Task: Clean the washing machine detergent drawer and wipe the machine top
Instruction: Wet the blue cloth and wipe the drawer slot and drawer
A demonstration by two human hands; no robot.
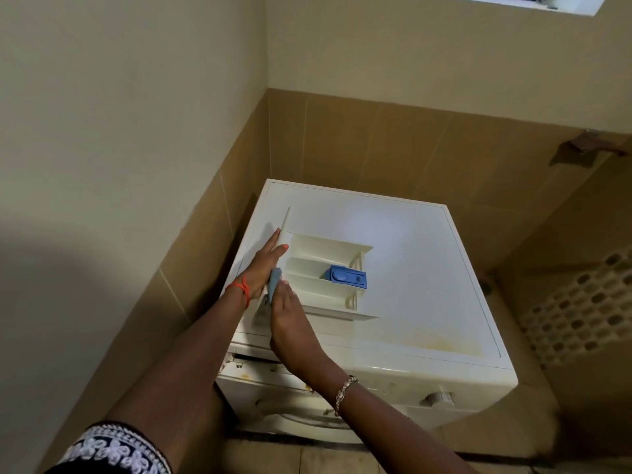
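Note:
The white detergent drawer [325, 278] lies pulled out on top of the white washing machine [410, 268], its front panel to the left and a blue insert [349, 277] in its middle compartment. My left hand [261, 268] holds the drawer's front panel, fingers stretched along its outer face and thumb over the edge. My right hand [290, 323] presses a light blue cloth [274, 283] against the panel's near end. The cloth is mostly hidden between my two hands.
The machine stands in a corner, with tan tiled walls [376, 142] close on the left and behind. A yellowish stain [444, 345] marks the top near its front edge. The empty drawer slot [253, 359] gapes at the front left. A control knob [439, 398] sits on the front right.

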